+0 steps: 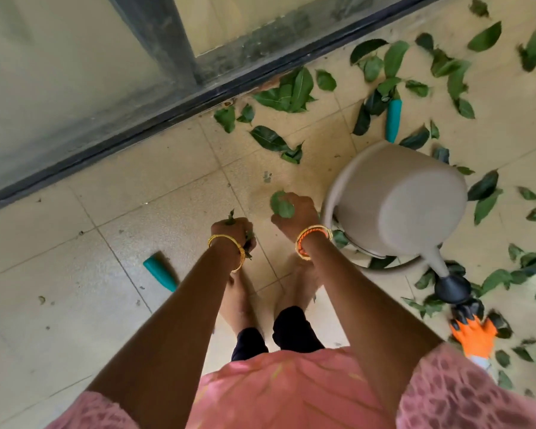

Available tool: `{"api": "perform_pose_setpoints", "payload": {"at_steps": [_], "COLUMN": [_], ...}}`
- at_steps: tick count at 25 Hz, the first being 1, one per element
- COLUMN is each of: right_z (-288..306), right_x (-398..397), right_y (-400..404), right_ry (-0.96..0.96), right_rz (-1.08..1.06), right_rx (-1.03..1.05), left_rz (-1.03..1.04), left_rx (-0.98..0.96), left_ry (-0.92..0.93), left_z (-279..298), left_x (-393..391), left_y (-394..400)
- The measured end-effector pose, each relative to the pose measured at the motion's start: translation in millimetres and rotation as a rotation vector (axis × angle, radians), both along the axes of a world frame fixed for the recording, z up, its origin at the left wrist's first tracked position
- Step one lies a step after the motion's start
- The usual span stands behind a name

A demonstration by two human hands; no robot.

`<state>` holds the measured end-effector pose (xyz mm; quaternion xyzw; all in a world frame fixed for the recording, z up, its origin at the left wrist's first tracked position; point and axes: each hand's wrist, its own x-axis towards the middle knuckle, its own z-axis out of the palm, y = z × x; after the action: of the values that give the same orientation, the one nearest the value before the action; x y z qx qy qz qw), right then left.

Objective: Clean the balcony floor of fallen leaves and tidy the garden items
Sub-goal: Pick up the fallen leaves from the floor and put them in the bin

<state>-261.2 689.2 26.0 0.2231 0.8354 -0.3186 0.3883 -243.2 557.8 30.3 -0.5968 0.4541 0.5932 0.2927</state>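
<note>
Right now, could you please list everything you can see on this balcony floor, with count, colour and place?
leaves: many, green, scattered over the floor, mostly at the right and far side
watering can: one, beige with a black spout head, tipped over at the right
glove: one, orange and black, near the spout at the lower right
tool handles: two, teal, one at the left, one beyond the can
floor: beige tiles
door frame: dark, along the far edge
left hand: grips small leaves
right hand: grips a green leaf
</note>
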Motion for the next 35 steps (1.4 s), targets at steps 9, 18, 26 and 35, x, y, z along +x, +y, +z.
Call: {"api": "perform_pose_setpoints", "payload": {"at_steps": [9,18,26,35], "right_z": [-89,-91,-75,25], "right_x": [42,33,22,10], "right_y": [5,-17,-8,-3], "right_ry": [-0.058,0.179,0.134,0.025], "right_rz": [-0.038,-0.499,-0.658,-0.509], "right_rx": [0.4,0.232,0.073,-0.348], "left_rz": [-0.327,-0.385,-0.417,-0.776], "left_rx": [0.016,-0.006,-0.011,-0.104], "left_ry": [-0.045,-0.093,-0.073,0.052], "left_z": [-35,-35,-28,33], "left_x": [-11,-4,-22,-22], "left_y": [-14,-8,0,31]}}
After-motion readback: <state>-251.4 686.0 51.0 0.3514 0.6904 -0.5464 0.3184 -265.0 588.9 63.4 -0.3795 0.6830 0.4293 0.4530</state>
